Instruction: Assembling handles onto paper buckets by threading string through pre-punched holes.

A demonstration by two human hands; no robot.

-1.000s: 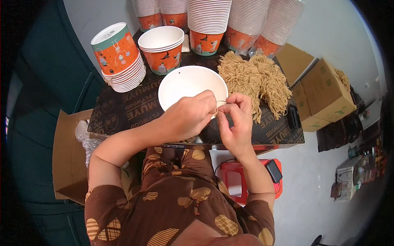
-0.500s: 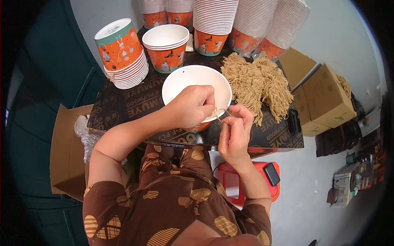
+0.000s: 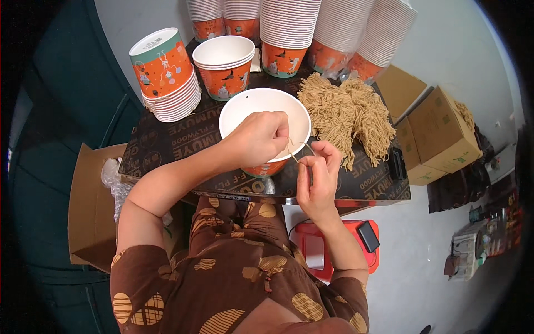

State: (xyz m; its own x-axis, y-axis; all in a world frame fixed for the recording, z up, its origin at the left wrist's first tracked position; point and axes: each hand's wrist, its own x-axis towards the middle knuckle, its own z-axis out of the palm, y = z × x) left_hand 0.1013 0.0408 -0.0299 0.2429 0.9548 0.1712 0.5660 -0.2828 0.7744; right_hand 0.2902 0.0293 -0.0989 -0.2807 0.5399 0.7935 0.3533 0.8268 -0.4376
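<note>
An orange paper bucket [image 3: 261, 100] with a white inside stands upright near the table's front edge, a small dark hole in its far wall. Over its opening my left hand [image 3: 260, 134] is closed, pinching one part of a tan cord [image 3: 293, 157]. My right hand [image 3: 319, 177], just outside the bucket's right rim, pinches the same cord between thumb and fingers. The cord forms a small loop between both hands at the near right rim. Whether it passes through the bucket's wall is hidden. A heap of tan cords [image 3: 345, 111] lies right of the bucket.
Upside-down nested buckets [image 3: 161, 72] stand at the left, and a short upright stack [image 3: 225, 67] beside them. Tall bucket stacks [image 3: 289, 28] line the back. A black phone [image 3: 367, 236] lies on a red stool [image 3: 356, 261]. Cardboard boxes [image 3: 439, 133] flank the dark table [image 3: 178, 139].
The cord loop between my hands has opened wider, with the hands slightly farther apart. My left hand has shifted slightly up and left. The view has shifted a little.
</note>
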